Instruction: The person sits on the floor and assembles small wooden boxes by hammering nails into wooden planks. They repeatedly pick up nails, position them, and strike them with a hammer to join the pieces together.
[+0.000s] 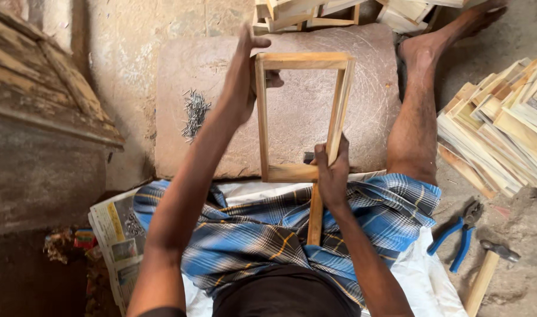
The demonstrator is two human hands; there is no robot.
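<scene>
Wooden frame [300, 117] stands tilted over the round stone slab [368, 105], its lower rail near the person's lap. Left hand [245, 76] grips the frame's top left corner; right hand [332, 173] is closed around its lower right corner together with a hammer handle [315, 217]. Left of the frame, nails [195, 113] lie heaped on the slab. Right of the frame lie stacked wooden slats [503, 135], blue-handled pliers [459, 235] and another hammer [490, 267].

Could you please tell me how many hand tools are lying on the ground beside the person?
2: blue-handled pliers on the ground right of the checked cloth, and a hammer with a wooden handle just beyond them. Others may be hidden outside the view.
</scene>
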